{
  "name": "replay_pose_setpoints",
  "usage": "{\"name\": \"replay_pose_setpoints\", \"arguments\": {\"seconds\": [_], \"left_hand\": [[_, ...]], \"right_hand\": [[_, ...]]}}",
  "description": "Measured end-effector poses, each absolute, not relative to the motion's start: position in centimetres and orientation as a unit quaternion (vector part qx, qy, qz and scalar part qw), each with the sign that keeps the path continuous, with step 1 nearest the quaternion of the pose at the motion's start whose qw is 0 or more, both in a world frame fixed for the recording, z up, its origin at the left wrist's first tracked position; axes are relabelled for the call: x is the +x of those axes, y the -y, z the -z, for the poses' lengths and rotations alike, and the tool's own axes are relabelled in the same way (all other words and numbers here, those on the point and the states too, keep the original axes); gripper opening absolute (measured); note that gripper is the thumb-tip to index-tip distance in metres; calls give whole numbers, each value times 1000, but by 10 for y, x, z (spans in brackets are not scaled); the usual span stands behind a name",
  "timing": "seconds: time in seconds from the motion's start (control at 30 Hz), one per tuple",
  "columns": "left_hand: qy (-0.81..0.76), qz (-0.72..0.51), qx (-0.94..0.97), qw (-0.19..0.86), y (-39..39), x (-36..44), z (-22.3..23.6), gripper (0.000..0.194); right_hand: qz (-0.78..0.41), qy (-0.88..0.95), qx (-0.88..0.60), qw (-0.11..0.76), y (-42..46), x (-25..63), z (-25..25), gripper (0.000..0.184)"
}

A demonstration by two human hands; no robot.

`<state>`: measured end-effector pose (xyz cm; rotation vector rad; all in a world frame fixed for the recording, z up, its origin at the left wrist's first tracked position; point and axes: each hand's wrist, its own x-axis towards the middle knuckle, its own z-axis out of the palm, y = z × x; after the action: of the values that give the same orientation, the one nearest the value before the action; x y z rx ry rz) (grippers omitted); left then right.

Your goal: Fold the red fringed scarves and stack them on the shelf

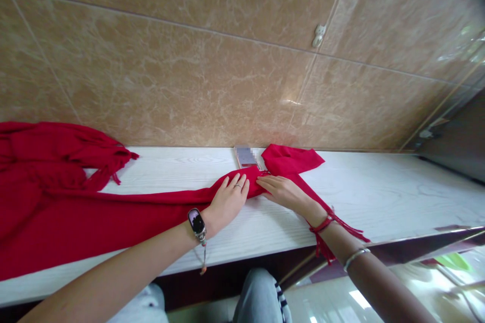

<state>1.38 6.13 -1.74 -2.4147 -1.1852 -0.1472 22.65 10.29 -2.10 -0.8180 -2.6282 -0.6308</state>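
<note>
A long red scarf (76, 212) with fringed ends lies across a white wooden table (379, 192). My left hand (227, 199) rests flat on the scarf near its fold, fingers stretched out, with a ring on one finger and a smartwatch on the wrist. My right hand (286, 193) lies flat beside it, fingers pointing left onto the same fold. The scarf's right end bends back under my right wrist, and its fringe hangs over the table's front edge. A small phone (246, 156) lies just behind the hands, partly under the scarf.
A brown marble-tiled wall (212, 70) rises right behind the table, with a small white hook (318, 35) on it. More bunched scarf fabric sits at the far left. My knees show below the table's front edge, above a shiny floor.
</note>
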Motion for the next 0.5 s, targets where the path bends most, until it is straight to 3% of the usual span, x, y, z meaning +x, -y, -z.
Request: {"name": "replay_pose_setpoints", "arguments": {"seconds": [0.2, 0.5], "left_hand": [[432, 32, -879, 197, -60, 8, 19, 52], [421, 51, -882, 208, -68, 11, -4, 49]], "right_hand": [[227, 924, -278, 132, -107, 229, 31, 33], [268, 899, -322, 126, -103, 227, 3, 33]]}}
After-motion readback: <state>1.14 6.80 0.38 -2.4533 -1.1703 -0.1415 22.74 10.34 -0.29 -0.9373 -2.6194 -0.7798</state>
